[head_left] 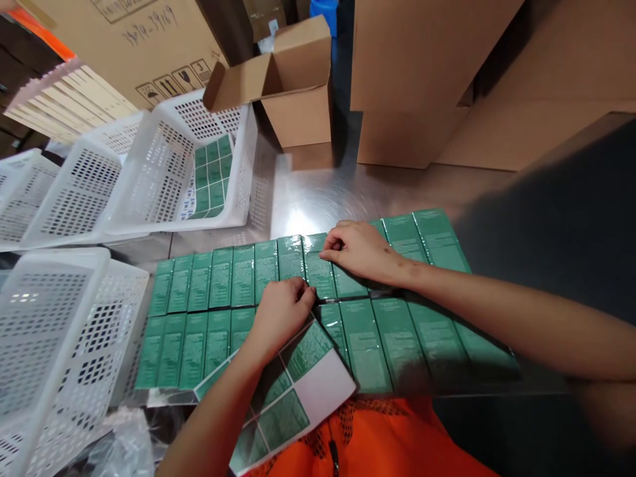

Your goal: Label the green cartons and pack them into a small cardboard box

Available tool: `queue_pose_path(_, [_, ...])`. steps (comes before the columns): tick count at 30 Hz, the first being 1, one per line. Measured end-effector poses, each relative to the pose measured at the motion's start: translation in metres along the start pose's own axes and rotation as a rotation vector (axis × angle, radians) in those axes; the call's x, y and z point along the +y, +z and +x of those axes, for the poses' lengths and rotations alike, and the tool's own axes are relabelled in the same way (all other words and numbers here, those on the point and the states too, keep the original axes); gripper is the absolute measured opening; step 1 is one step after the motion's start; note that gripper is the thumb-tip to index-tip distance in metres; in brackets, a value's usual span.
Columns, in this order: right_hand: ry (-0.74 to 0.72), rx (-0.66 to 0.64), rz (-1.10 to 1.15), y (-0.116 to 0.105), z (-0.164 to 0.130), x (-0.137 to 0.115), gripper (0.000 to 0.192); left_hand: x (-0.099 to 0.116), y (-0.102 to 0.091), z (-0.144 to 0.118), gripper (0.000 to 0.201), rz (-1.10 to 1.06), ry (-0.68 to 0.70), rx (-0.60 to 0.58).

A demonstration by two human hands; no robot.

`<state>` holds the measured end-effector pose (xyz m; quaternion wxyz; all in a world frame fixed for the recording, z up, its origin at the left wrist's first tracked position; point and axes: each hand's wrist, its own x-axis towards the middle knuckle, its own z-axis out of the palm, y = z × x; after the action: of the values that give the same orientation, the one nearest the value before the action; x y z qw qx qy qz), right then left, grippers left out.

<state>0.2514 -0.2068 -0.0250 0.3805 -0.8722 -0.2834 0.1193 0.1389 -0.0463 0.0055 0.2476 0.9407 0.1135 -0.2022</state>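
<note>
Two rows of green, glossy-wrapped boxes [243, 275] lie side by side on the metal table. My left hand [283, 311] is closed at the upper corner of a sheet of green stickers [283, 419], which slants across the front row and over the table edge. One space on the sheet shows bare white backing. Above the back row, my right hand [358, 250] has its thumb and fingers pinched together against a box near the middle. Anything between those fingertips is too small to make out.
White perforated baskets [238, 205] stand at the left, one holding more sticker sheets [213, 173]. An open small carton [303, 119] sits behind the boxes. Large cardboard boxes [412, 66] rise at the back right. Clear plastic [124, 444] lies at lower left.
</note>
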Motion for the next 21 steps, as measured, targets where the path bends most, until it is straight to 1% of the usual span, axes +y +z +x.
queue_pose_path(3, [0.025, 0.084, 0.019, 0.001, 0.002, 0.003, 0.017, 0.002, -0.003, -0.003, 0.034, 0.104, 0.008, -0.018])
queue_pose_path(4, [0.053, 0.102, 0.049, 0.000, 0.003, 0.005, 0.019, 0.001, -0.004, -0.006, 0.035, 0.113, 0.003, -0.002])
queue_pose_path(5, [0.086, 0.107, 0.091, -0.001, 0.003, 0.005, 0.019, 0.000, -0.007, -0.009, 0.034, 0.107, -0.005, 0.040])
queue_pose_path(6, [0.113, 0.100, 0.150, -0.003, 0.001, 0.005, 0.019, -0.002, -0.009, -0.012, 0.034, 0.091, -0.016, 0.112])
queue_pose_path(8, [0.132, 0.069, 0.310, -0.005, -0.009, 0.000, 0.019, -0.005, -0.017, -0.020, 0.036, 0.043, -0.030, 0.328])
queue_pose_path(10, [0.110, 0.013, 0.474, -0.005, -0.026, -0.012, 0.031, -0.005, -0.024, -0.027, 0.039, -0.020, -0.021, 0.565])
queue_pose_path(11, [0.093, -0.027, 0.531, -0.004, -0.037, -0.019, 0.038, -0.005, -0.028, -0.030, 0.039, -0.060, -0.013, 0.665])
queue_pose_path(13, [0.076, -0.106, 0.597, 0.001, -0.057, -0.034, 0.047, -0.002, -0.033, -0.034, 0.038, -0.137, 0.004, 0.808])
queue_pose_path(14, [0.079, -0.133, 0.621, 0.005, -0.065, -0.041, 0.048, 0.000, -0.035, -0.035, 0.038, -0.162, 0.011, 0.854])
queue_pose_path(15, [0.086, -0.145, 0.648, 0.008, -0.071, -0.047, 0.044, 0.002, -0.036, -0.035, 0.038, -0.173, 0.015, 0.889])
queue_pose_path(17, [0.097, -0.135, 0.683, 0.012, -0.078, -0.054, 0.027, 0.004, -0.037, -0.037, 0.039, -0.172, 0.024, 0.923])
queue_pose_path(19, [0.090, -0.080, 0.663, 0.012, -0.080, -0.056, 0.013, 0.004, -0.037, -0.038, 0.038, -0.163, 0.030, 0.913])
queue_pose_path(21, [0.061, -0.009, 0.600, 0.009, -0.080, -0.055, 0.009, 0.002, -0.036, -0.039, 0.038, -0.156, 0.028, 0.890])
